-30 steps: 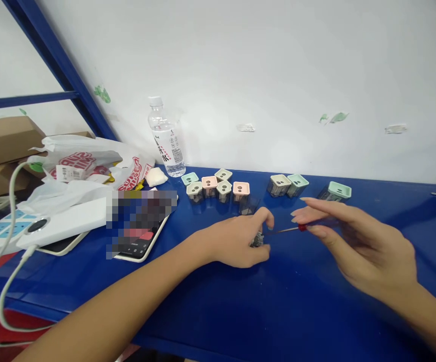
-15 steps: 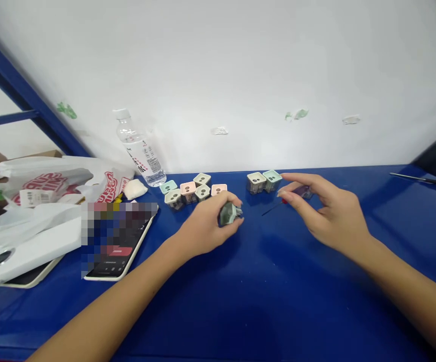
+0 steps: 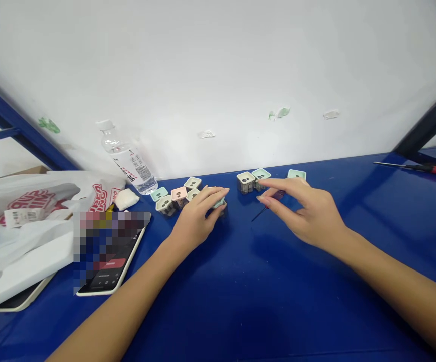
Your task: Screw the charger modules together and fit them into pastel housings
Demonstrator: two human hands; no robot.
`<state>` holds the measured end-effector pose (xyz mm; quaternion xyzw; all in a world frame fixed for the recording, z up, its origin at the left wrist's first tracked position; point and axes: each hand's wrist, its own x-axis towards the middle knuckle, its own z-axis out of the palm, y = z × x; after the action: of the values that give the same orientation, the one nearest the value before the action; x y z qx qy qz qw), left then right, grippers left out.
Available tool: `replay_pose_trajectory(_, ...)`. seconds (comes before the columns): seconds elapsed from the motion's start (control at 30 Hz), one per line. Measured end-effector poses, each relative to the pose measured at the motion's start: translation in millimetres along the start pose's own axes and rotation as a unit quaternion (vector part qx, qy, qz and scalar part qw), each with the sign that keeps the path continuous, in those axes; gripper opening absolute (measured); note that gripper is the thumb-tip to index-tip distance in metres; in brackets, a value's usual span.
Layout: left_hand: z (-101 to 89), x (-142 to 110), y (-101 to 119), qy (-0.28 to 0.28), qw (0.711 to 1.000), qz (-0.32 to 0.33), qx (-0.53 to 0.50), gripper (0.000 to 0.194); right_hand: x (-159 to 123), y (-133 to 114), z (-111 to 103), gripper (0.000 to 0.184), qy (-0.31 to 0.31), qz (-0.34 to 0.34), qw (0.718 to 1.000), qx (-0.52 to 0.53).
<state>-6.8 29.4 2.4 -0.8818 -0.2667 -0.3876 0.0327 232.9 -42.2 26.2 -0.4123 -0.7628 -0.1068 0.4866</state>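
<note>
My left hand point(image 3: 197, 213) has its fingers and thumb around a mint-lidded two-hole pencil sharpener point(image 3: 220, 203), low at the right end of a cluster of similar ones. In that cluster are a pink-lidded sharpener point(image 3: 179, 194), a cream-lidded one point(image 3: 164, 203) and a mint one point(image 3: 159, 194); my fingers partly cover others. My right hand point(image 3: 304, 208) pinches a small screwdriver point(image 3: 260, 213), its thin dark shaft pointing down and left. Just behind that hand stand a cream sharpener point(image 3: 246, 182) and a mint sharpener point(image 3: 261, 174). Another mint-lidded one point(image 3: 296, 174) is half hidden by it.
A water bottle point(image 3: 129, 161) leans near the wall. Left of it lie a white plastic bag point(image 3: 63, 191), a phone point(image 3: 106, 276) and a white device point(image 3: 32, 264). A larger red-handled screwdriver point(image 3: 429, 169) rests at the far right of the blue table point(image 3: 259, 311).
My left hand has brought the mint sharpener over and down beside the cluster, and its fingers now lie over the top. The view has shifted slightly; my right hand still holds the small screwdriver.
</note>
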Motion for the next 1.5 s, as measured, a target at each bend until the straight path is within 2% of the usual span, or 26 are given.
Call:
replay_pose_trajectory(0.2, 0.4, -5, 10, -0.066, 0.997, 0.015, -0.033, 0.03, 0, 0, -3, 0.021, -0.008, -0.003, 1.0, 0.005)
replay_pose_trajectory(0.4, -5.6, -4, 20, -0.135, 0.988, -0.038, -0.059, 0.032, -1, 0, -4, 0.021, -0.003, -0.006, 1.0, 0.0)
replay_pose_trajectory(0.5, -8.1, -2, 26, -0.191, 0.975, -0.08, -0.075, 0.033, 0, -1, -5, 0.022, -0.005, -0.003, 1.0, 0.001)
replay_pose_trajectory(0.63, -8.4, -2, 34, -0.253, 0.96, -0.077, -0.093, 0.031, 0, -1, -6, 0.022, -0.004, 0.006, 1.0, -0.012)
replay_pose_trajectory(0.87, -13.9, 1, 50, -0.301, 0.952, -0.001, -0.054, 0.036, -2, 2, -4, 0.023, -0.003, 0.013, 0.999, -0.032)
replay_pose_trajectory(1.03, -19.6, 2, 58, -0.334, 0.942, 0.014, 0.006, 0.036, -3, 3, -4, 0.024, -0.015, 0.03, 0.999, -0.029)
replay_pose_trajectory(1.27, -26.1, 2, 62, -0.361, 0.932, -0.015, -0.031, 0.037, -4, 5, -3, 0.024, -0.021, 0.031, 0.999, -0.03)
replay_pose_trajectory(1.5, -24.3, 1, 61, -0.358, 0.933, 0.021, -0.034, 0.034, -4, 7, -3, 0.021, -0.009, 0.026, 0.999, -0.039)
